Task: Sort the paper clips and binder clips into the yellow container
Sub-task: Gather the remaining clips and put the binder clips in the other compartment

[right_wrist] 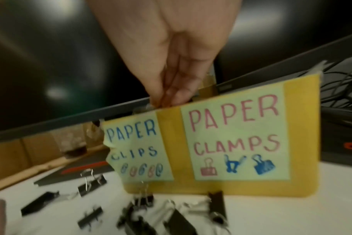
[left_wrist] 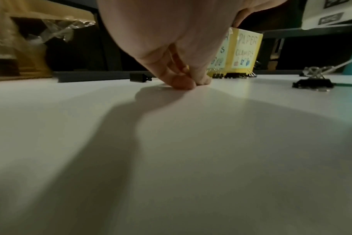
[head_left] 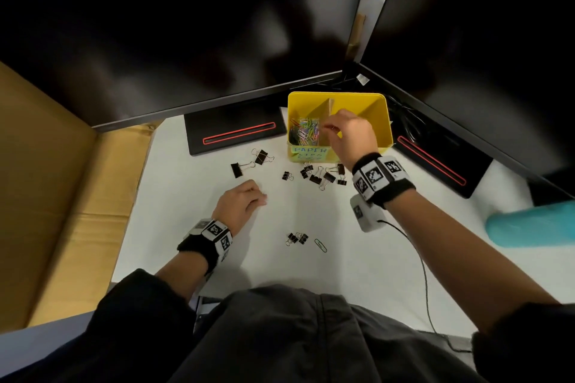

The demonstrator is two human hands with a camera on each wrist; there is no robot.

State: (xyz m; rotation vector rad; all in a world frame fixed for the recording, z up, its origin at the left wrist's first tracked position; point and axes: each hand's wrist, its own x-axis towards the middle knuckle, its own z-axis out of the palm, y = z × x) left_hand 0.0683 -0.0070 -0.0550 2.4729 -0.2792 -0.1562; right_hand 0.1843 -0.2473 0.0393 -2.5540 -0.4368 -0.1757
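The yellow container point(head_left: 378, 121) stands at the back of the white table, labelled PAPER CLIPS and PAPER CLAMPS on its front point(right_wrist: 299, 127). Coloured paper clips point(head_left: 306, 134) fill its left compartment. My right hand point(head_left: 331, 127) hovers over the divider, fingertips bunched point(right_wrist: 163, 101) and pinching what looks like a small wire clip above the rim. My left hand point(head_left: 263, 197) rests on the table with thumb and fingertips pressed together point(left_wrist: 193, 83); what lies between them is hidden. Black binder clips point(head_left: 323, 176) lie before the container, more point(head_left: 297, 238) nearer me, beside a green paper clip point(head_left: 320, 245).
Two more binder clips point(head_left: 249, 162) lie left of the container. Black monitor stands point(head_left: 235, 134) point(head_left: 435, 162) flank it, with cables point(head_left: 404, 121) behind. A cardboard box point(head_left: 46, 180) borders the table's left edge, a teal object point(head_left: 529, 227) the right. A thin cable point(head_left: 420, 258) hangs from my right wrist.
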